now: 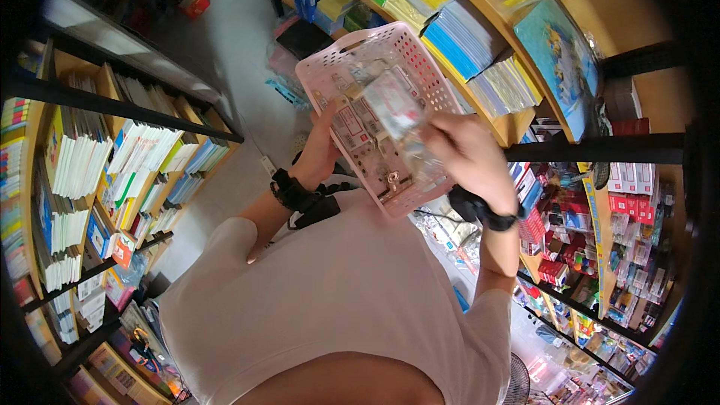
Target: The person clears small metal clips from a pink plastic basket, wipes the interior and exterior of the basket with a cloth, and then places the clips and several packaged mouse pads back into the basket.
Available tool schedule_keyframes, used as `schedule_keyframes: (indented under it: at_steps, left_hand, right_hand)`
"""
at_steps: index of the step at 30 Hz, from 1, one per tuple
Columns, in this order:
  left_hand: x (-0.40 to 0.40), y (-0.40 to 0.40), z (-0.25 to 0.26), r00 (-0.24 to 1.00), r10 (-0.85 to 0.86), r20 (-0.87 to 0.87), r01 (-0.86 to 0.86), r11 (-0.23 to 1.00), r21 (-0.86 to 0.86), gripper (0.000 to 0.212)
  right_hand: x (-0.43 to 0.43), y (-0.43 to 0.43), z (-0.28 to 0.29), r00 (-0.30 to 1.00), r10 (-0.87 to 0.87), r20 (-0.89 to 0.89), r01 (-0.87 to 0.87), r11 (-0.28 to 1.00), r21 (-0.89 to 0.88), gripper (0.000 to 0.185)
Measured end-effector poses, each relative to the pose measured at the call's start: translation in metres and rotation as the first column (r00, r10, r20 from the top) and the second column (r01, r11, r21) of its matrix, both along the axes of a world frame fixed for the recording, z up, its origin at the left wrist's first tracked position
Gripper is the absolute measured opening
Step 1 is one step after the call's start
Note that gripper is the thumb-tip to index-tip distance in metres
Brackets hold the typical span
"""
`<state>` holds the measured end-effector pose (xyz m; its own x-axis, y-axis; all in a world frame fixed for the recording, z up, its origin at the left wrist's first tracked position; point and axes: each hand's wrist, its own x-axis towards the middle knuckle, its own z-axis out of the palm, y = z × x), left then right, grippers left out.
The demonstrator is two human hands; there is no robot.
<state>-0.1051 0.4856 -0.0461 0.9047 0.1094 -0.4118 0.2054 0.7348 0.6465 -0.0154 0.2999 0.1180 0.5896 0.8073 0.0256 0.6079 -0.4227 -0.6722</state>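
A pink perforated plastic basket (368,194) is held tilted in front of my body. My left hand (323,146) grips its left rim, thumb over the edge. Over the right part of the basket, my right hand (469,152) pinches a clear plastic packet (394,102), blurred by motion. Inside the basket lie several small packets with white, red-bordered labels (351,126) and some small metallic items (392,179). The packet and my right hand hide part of the contents.
Wooden shelves with stacked notebooks (461,39) stand close beyond the basket on the right. A bookshelf (140,152) full of books is on the left. Packaged goods (635,236) fill shelves at lower right. A power strip (268,165) lies on the grey floor.
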Motion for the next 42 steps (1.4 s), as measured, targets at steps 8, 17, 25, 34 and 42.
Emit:
schedule_keyframes:
  at_steps: [8, 17, 25, 34, 42]
  left_hand:
    - [-0.010, -0.013, 0.007, 1.000, 0.007, 0.025, -0.007, 1.000, 0.019, 0.067]
    - [-0.020, -0.023, 0.016, 0.998, 0.049, -0.036, -0.047, 0.998, 0.036, 0.067]
    - [-0.012, 0.003, -0.006, 0.992, 0.125, -0.026, -0.127, 0.986, -0.111, 0.033]
    - [0.012, 0.048, 0.003, 0.983, 0.174, 0.062, -0.165, 0.976, -0.139, 0.035]
    - [0.034, 0.102, 0.033, 0.985, 0.081, 0.154, -0.068, 0.994, -0.091, 0.055]
  right_hand:
    - [-0.023, 0.024, -0.090, 0.955, 0.282, -0.086, -0.295, 0.914, -0.279, 0.020]
    - [-0.026, 0.027, -0.077, 0.954, 0.275, -0.122, -0.300, 0.855, -0.423, 0.021]
    - [0.024, -0.048, -0.033, 0.982, -0.184, 0.043, 0.175, 0.972, 0.158, 0.026]
    - [0.037, -0.063, -0.110, 0.833, -0.460, -0.308, 0.507, 0.857, 0.089, 0.059]
    - [0.033, 0.020, -0.099, 0.755, -0.602, -0.261, 0.656, 0.693, 0.301, 0.059]
